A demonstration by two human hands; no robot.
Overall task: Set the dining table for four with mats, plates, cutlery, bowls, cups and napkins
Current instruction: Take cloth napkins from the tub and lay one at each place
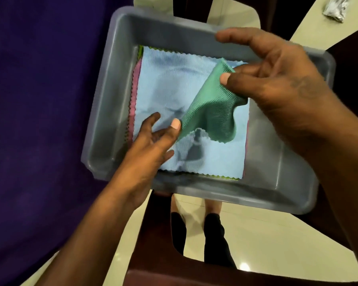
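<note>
A grey plastic tub [120, 65] holds a flat stack of cloth napkins. A light blue napkin [163, 83] lies on top, with pink and lime-green edges showing under it. A green napkin [211, 108] is lifted off the stack. My right hand [277, 79] pinches its upper corner between thumb and fingers, above the tub's right side. My left hand [153, 145] reaches into the tub from the lower left, and its thumb and fingers pinch the green napkin's lower left edge.
A purple cloth [33, 120] covers the table on the left. The tub sits over dark wooden chair parts [153, 234]. The pale tiled floor [277, 244] and my dark-clothed legs show below. A crumpled silver packet [335, 7] lies at top right.
</note>
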